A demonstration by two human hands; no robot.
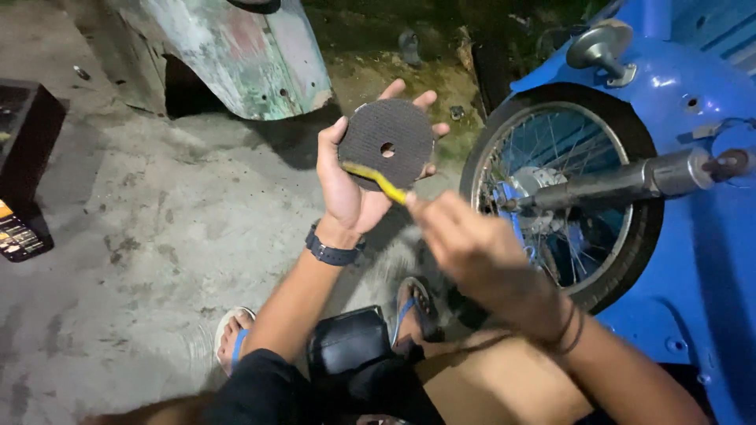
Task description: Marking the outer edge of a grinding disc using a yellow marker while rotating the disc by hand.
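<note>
Above the concrete floor (157,220), beside a blue wheel (563,197), the left hand (346,185) is gripping a dark disc (387,144) upright; the right hand (472,248), nearer below, is pinching a yellow tool (376,180) slanting across its lower edge.

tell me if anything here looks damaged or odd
The panel lying on the concrete ground at top left looks worn: its greenish paint is flaked and patchy. The dark disc in the left hand looks intact; the right hand is blurred, holding a yellow tool against it.
</note>
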